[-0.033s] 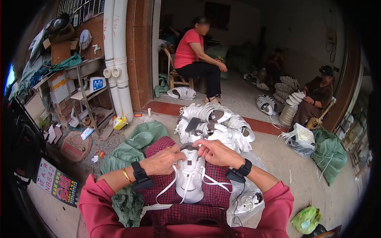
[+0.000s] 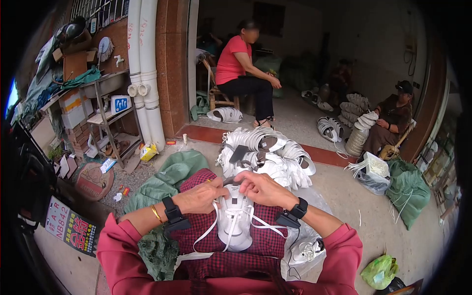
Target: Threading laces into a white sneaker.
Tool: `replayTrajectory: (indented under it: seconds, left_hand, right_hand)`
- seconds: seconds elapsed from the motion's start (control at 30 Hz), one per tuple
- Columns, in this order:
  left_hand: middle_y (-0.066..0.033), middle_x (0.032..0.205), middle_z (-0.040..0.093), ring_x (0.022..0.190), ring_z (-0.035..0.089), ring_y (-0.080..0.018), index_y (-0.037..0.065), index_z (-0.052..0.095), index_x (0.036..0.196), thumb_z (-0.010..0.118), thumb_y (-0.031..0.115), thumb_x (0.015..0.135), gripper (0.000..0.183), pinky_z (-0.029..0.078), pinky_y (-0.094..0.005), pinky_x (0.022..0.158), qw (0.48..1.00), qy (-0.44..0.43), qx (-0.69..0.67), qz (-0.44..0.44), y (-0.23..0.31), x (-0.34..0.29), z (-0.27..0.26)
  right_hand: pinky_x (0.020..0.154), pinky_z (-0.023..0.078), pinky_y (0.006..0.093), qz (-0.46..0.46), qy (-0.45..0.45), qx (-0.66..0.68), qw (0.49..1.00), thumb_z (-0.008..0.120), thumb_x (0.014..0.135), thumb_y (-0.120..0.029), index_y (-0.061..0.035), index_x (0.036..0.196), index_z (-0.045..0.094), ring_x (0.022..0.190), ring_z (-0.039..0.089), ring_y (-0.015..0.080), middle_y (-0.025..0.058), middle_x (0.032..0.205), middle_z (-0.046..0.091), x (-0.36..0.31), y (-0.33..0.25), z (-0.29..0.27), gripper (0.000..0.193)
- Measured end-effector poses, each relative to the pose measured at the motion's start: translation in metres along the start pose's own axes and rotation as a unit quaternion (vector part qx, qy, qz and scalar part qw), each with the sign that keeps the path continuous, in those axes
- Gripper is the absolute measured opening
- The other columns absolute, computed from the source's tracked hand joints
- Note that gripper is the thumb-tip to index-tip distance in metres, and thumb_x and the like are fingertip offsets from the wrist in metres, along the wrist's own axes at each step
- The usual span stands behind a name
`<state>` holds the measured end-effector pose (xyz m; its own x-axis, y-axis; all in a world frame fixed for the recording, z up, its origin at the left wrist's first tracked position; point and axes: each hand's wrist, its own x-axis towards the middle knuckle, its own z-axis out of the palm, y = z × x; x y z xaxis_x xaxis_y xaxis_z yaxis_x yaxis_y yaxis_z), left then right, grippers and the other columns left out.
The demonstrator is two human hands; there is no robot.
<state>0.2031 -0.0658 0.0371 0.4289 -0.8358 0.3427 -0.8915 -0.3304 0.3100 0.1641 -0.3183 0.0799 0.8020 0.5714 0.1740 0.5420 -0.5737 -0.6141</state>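
A white shoe upper [image 2: 234,221] with a grey collar lies across my lap on a red-and-black checked cloth [image 2: 268,238]. White laces [image 2: 209,231] are threaded through its front, their loose ends looping out to both sides. My left hand [image 2: 199,197] is closed on the upper's left edge, beside the eyelets. Over the collar at the far end, my right hand [image 2: 265,189] has its fingers bent in and its thumb close to the tongue; the fingertips partly cover what they grip. A pile of white shoe uppers [image 2: 268,152] stands just beyond both hands.
A dark flat object [image 2: 239,154] rests on the pile. Green sacks [image 2: 167,172] lie at left and right [image 2: 410,191]. A white box of laces [image 2: 376,167] stands at right. One person [image 2: 241,64] sits in the doorway, another [image 2: 393,113] beside stacked uppers. Clear plastic holds another shoe [image 2: 307,250].
My right hand has shifted slightly left and up over the collar, its index finger reaching further across. My left hand stays almost where it was on the upper.
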Motion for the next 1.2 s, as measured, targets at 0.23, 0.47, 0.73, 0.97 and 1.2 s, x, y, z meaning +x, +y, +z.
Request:
replayTrajectory:
  seconds: [0.23, 0.47, 0.73, 0.97, 1.2]
  left_hand:
    - [-0.0099, 0.092, 0.047, 0.084, 0.052, -0.0268, 0.007, 0.061, 0.096, 0.079, 0.01, 0.073, 0.029, 0.046, -0.0391, 0.072, 0.988, -0.083, -0.132, -0.008, -0.017, 0.004, -0.014]
    - [-0.0071, 0.093, 0.048, 0.089, 0.051, -0.0237, 0.006, 0.063, 0.09, 0.082, 0.018, 0.075, 0.028, 0.045, -0.0355, 0.076, 0.991, -0.051, -0.125, -0.003, -0.029, 0.003, -0.007]
    - [-0.006, 0.094, 0.05, 0.093, 0.051, -0.0231, 0.008, 0.065, 0.089, 0.083, 0.015, 0.074, 0.025, 0.044, -0.034, 0.08, 0.993, -0.023, -0.119, 0.0, -0.028, -0.002, 0.006]
    - [-0.0093, 0.1, 0.049, 0.096, 0.053, -0.0274, 0.008, 0.061, 0.103, 0.079, 0.009, 0.07, 0.038, 0.047, -0.0366, 0.085, 0.99, -0.056, -0.126, 0.015, -0.021, 0.002, -0.003]
    - [-0.0108, 0.089, 0.059, 0.087, 0.058, -0.0276, 0.004, 0.065, 0.099, 0.064, 0.0, 0.076, 0.023, 0.045, -0.0385, 0.081, 0.994, 0.079, -0.076, 0.011, 0.003, 0.016, -0.005]
  right_hand:
    - [0.068, 0.052, 0.0354, -0.002, 0.049, 0.06, 0.997, 0.064, 0.075, -0.001, 0.0002, 0.113, 0.047, 0.076, 0.065, 0.0242, 0.0118, 0.086, 0.068, 0.022, 0.011, 0.066, 0.042]
    - [0.072, 0.053, 0.0321, 0.027, 0.065, 0.077, 0.995, 0.072, 0.076, -0.006, -0.002, 0.104, 0.049, 0.082, 0.068, 0.0179, 0.0102, 0.091, 0.07, 0.029, 0.017, 0.071, 0.036]
    - [0.069, 0.052, 0.0324, 0.024, 0.045, 0.113, 0.992, 0.072, 0.075, -0.006, -0.0025, 0.105, 0.052, 0.072, 0.065, 0.0168, 0.0077, 0.084, 0.07, 0.026, 0.017, 0.071, 0.036]
    - [0.07, 0.043, 0.0433, -0.067, 0.233, -0.095, 0.966, 0.055, 0.081, 0.004, -0.0029, 0.092, 0.05, 0.08, 0.055, 0.034, 0.014, 0.077, 0.057, 0.01, 0.047, 0.005, 0.014]
    - [0.065, 0.045, 0.0414, 0.053, 0.149, -0.085, 0.984, 0.046, 0.08, -0.003, -0.0002, 0.079, 0.062, 0.071, 0.057, 0.03, 0.014, 0.078, 0.06, -0.047, 0.056, -0.043, 0.016]
